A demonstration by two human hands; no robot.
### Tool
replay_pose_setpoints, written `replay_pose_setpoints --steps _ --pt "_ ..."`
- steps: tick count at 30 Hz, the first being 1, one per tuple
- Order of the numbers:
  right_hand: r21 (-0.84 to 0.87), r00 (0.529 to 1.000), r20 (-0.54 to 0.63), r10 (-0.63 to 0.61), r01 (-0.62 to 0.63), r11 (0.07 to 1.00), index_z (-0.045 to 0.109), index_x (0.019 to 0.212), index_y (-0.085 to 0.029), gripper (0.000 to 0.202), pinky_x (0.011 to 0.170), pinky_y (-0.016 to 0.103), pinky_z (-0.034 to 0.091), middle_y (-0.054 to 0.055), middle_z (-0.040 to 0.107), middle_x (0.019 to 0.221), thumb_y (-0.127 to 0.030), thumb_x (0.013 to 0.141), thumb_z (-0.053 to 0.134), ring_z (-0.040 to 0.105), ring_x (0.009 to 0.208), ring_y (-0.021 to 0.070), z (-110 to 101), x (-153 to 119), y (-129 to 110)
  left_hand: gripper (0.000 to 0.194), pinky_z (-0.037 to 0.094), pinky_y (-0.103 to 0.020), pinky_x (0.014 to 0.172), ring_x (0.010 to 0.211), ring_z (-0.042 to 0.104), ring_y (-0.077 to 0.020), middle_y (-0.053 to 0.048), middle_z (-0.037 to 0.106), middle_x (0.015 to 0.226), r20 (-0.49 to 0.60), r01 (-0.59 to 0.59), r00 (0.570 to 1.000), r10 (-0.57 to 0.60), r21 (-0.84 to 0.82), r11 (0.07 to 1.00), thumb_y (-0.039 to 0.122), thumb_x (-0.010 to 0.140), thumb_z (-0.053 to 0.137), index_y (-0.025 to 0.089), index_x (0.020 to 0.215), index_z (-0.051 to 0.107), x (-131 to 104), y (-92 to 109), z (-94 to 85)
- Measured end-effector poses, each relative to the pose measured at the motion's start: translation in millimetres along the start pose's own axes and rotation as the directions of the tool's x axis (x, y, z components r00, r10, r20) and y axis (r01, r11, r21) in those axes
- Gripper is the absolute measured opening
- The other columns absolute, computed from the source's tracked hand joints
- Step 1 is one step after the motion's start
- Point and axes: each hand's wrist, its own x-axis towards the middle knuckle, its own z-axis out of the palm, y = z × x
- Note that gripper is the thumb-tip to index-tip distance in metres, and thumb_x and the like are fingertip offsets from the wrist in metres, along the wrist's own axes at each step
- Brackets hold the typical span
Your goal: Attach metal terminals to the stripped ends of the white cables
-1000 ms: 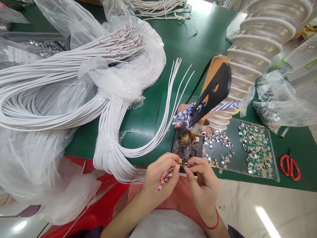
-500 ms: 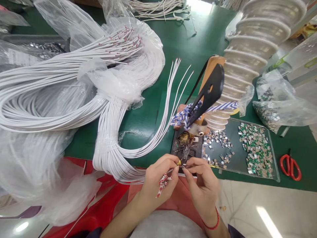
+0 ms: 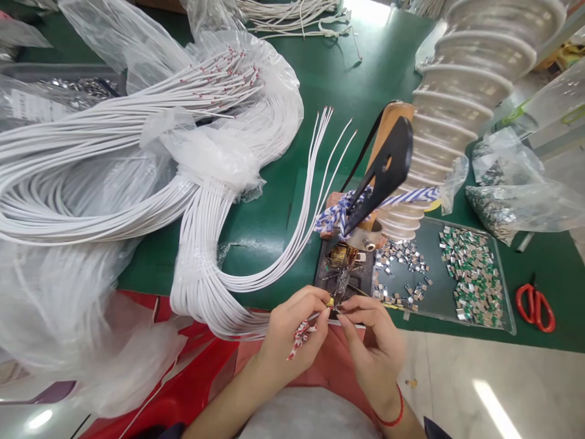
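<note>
Cable bundle (image 3: 196, 238) across left of table (image 3: 256, 238); bin (image 3: 27, 69) behind it, far left. Second cable bunch (image 3: 292, 17) at back. Left hand (image 3: 297, 323), right hand (image 3: 372, 329) side by side at front edge, cable tips (image 3: 301, 335) in left. Bracket (image 3: 381, 183) behind hands; hose (image 3: 470, 79) right of bracket. Small parts (image 3: 475, 277) on tray (image 3: 434, 241) right of hands; scissors (image 3: 542, 311) right of tray.

Bright light glares off the floor (image 3: 457, 384) and the far end of the green table (image 3: 375, 73), details soft.
</note>
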Motion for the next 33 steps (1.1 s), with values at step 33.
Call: replay_pose_setpoints --steps 33 --pt "-0.006 0.999 0.033 -0.015 0.015 1.0 0.067 0.088 -0.023 0.016 0.075 0.028 0.059 0.004 0.07 0.096 -0.007 0.089 0.067 0.07 0.088 0.0168 -1.4 4.9 -1.7 0.02 0.051 -0.018 0.073 0.077 0.066 -0.0107 -0.001 0.068 0.089 0.029 0.033 0.999 -0.034 0.025 0.999 0.005 0.093 0.055 0.019 0.079 0.058 2.1 2.6 -2.9"
